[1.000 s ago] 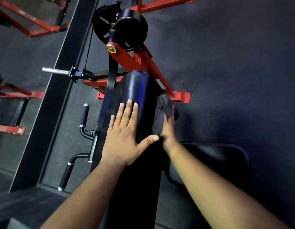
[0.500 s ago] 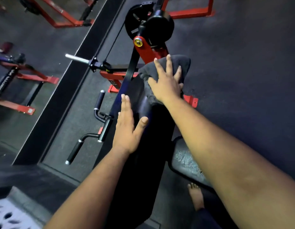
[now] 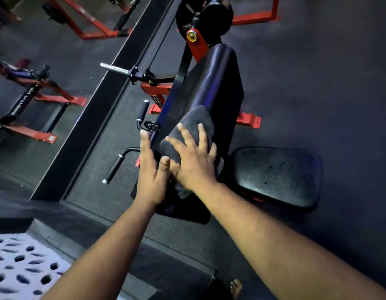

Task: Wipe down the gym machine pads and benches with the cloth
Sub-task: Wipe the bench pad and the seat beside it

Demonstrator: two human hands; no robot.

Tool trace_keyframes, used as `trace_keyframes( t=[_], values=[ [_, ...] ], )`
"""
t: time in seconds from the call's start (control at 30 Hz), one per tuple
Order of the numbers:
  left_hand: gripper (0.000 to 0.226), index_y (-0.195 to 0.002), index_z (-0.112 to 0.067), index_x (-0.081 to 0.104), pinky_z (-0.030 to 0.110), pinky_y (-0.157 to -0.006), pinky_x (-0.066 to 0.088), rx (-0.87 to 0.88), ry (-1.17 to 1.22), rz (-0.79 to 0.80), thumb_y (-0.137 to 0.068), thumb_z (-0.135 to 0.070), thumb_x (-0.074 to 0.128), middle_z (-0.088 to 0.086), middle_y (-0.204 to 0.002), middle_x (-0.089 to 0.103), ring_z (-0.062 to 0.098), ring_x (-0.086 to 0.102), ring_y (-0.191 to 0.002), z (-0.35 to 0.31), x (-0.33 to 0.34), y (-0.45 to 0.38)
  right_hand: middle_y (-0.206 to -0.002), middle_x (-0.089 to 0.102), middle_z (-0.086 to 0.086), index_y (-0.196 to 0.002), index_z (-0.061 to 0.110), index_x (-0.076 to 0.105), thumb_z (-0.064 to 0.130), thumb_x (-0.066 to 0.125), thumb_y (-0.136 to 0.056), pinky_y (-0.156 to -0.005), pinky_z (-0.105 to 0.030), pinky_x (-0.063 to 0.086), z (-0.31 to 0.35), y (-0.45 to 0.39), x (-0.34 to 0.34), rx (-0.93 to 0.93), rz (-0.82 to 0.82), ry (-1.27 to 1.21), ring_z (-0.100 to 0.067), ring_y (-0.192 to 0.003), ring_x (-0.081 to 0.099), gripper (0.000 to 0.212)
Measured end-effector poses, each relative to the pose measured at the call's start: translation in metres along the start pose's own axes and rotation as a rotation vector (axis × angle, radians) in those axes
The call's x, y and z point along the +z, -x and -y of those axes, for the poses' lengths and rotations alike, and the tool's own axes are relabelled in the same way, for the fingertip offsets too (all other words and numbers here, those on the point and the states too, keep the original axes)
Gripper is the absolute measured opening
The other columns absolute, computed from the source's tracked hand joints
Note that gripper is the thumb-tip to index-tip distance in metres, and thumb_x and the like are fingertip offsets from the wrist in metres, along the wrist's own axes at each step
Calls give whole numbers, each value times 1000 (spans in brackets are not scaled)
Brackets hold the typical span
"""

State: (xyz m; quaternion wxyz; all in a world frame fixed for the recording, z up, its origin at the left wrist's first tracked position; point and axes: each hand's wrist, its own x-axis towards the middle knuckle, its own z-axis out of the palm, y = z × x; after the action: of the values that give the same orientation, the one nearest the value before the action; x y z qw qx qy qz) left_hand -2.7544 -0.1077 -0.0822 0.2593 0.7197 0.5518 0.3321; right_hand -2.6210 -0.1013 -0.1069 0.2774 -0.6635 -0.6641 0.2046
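A right hand [image 3: 195, 163], its grip open and fingers spread, presses a dark cloth [image 3: 188, 131] flat beneath it onto a sloped pad [image 3: 207, 83]; the left hand [image 3: 151, 169], also open, rests just beside.

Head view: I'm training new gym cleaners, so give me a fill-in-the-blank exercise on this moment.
1. The right hand presses a dark ____ flat on the long pad.
2. The left hand lies with fingers ____, holding nothing.
3. The machine's frame is painted ____.
4. The seat pad lies to the ____ of the long pad.

Missing words: cloth; straight; red; right
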Motion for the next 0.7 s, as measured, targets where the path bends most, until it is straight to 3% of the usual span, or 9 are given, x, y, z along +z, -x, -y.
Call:
trace_keyframes(
  t=[0.13,0.27,0.37,0.43,0.53,0.6,0.7],
  values=[
    [86,-158,-24,21,16,-124,10,-51,60,-106,-94,-81,26,4,-172,10,-5,8,-154,-4,-11,33,-166,27,17,-138,47,52,51,68,-78,-111,-70,22,20,68,20,-136,-68,-60,-30,-157,6,63],
    [83,-157,-10,35,32,-127,19,92,-76,-46,-100,-70,33,6,-170,20,10,18,-157,-10,-14,61,-166,29,8,-144,45,43,46,61,-76,-113,-65,28,-3,110,54,-199,-266,-280,-39,-154,19,69],
    [83,-160,-17,31,51,-126,19,264,-439,139,-95,-68,43,5,-171,17,17,18,-157,-19,-10,54,-170,20,0,-155,48,27,49,51,-93,-121,-60,22,-32,130,95,-70,-368,-477,-40,-156,15,67],
    [94,-163,-23,21,57,-126,12,285,-710,271,-90,-80,34,1,-173,8,19,9,-159,-20,-5,43,-171,17,0,-157,53,20,56,43,-101,-122,-62,20,-55,128,119,143,-407,-661,-33,-157,14,60],
    [105,-165,-26,8,60,-126,8,208,-844,413,-83,-91,19,-2,-173,-3,19,-4,-160,-13,5,34,-166,16,12,-142,78,14,52,46,-92,-123,-60,19,-71,100,122,518,-380,-888,-30,-156,18,64],
    [106,-165,-27,6,59,-127,7,211,-840,434,-83,-91,19,-1,-173,-4,20,-5,-160,-11,6,33,-168,18,6,-143,74,16,55,43,-89,-127,-51,13,-49,83,102,546,-375,-841,-29,-156,16,63],
    [106,-165,-25,5,55,-128,3,218,-806,447,-83,-91,21,-2,-173,-5,19,-7,-159,-10,4,32,-171,11,7,-153,64,6,63,43,-95,-128,-34,4,-29,91,97,398,-387,-750,-20,-159,5,68]
  ],
)
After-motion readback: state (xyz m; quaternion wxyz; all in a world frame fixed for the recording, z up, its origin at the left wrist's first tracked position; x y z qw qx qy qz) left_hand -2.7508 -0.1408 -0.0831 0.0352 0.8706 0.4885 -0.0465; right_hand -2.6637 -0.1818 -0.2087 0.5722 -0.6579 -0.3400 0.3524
